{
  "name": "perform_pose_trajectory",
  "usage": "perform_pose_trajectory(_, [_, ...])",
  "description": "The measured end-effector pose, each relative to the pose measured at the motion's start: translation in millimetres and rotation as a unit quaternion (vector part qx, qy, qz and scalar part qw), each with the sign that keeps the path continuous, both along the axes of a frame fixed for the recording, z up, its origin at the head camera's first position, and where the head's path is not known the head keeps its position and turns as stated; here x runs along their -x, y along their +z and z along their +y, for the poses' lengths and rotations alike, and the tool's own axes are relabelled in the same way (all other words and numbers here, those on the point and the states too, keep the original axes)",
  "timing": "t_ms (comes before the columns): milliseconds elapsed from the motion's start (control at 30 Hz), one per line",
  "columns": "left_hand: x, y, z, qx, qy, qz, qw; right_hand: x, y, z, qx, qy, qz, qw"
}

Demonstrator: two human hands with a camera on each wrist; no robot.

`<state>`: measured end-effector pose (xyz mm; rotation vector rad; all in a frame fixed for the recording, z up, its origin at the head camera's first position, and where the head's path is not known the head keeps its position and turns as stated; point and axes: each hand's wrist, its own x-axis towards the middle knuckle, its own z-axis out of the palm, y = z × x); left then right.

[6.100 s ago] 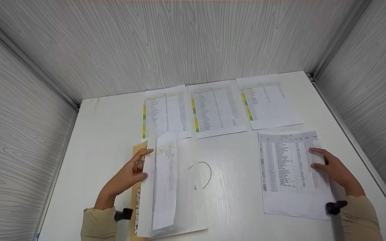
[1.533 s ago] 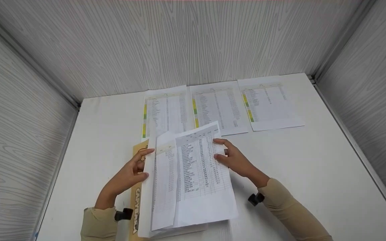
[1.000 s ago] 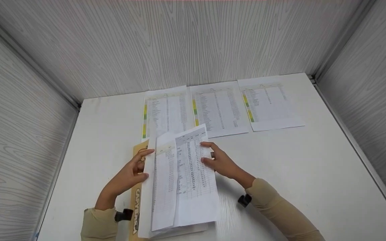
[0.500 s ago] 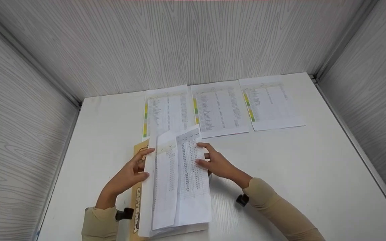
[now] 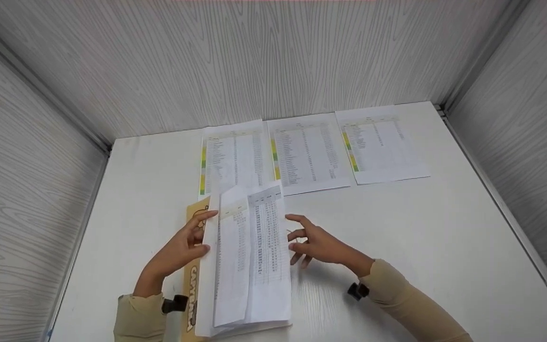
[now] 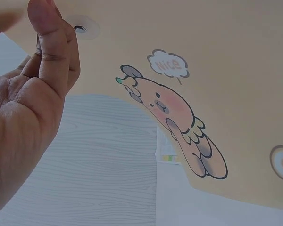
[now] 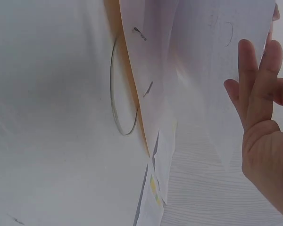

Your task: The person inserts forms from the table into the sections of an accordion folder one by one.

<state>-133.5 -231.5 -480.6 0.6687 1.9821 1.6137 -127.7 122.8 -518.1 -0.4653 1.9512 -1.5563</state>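
Note:
A tan folder printed with a cartoon capybara and the word CAPYBARA stands partly open at the table's near middle. My left hand holds its left cover, index finger and thumb on the white inner side, other fingers behind. In the left wrist view that hand is beside the cover's outer face. Inside are a sheet with a yellow header and, to its right, a printed table sheet with a grey header. My right hand is at that sheet's right edge, fingers loosely spread.
Three printed sheets lie in a row along the back: a left one, a middle one and a right one. A thin elastic loop hangs at the folder's edge. Wood-patterned panels enclose the white table.
The grey-header sheet has gone from the table's right side into the folder. Just now my right fingers let go of it and shifted slightly right and nearer me. The left hand keeps its hold.

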Motion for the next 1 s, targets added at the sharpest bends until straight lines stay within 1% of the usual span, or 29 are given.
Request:
perform_pose_trajectory(167, [-0.2,0.8,0,0.000,0.004,-0.003,1.0000,-1.6,-1.6,-7,0.005,0.002,-0.005,1.000])
perform_pose_trajectory(367, [-0.1,-1.8,0,-0.020,-0.006,-0.011,0.9997,0.6,-4.9,-21,0.005,-0.020,-0.003,1.000])
perform_pose_trajectory(600, [-0.4,-1.5,0,-0.016,-0.005,-0.007,0.9998,4.7,-10.5,-37,-0.002,-0.035,0.002,0.999])
perform_pose_trajectory(867, [-1.7,-0.4,-1,-0.013,0.000,-0.006,0.9999,5.0,-13.2,-49,-0.015,-0.036,0.016,0.999])
perform_pose_trajectory(1000, [-2.5,-1.0,-1,-0.018,0.000,-0.006,0.9998,4.7,-15.1,-54,-0.018,-0.038,0.014,0.999])
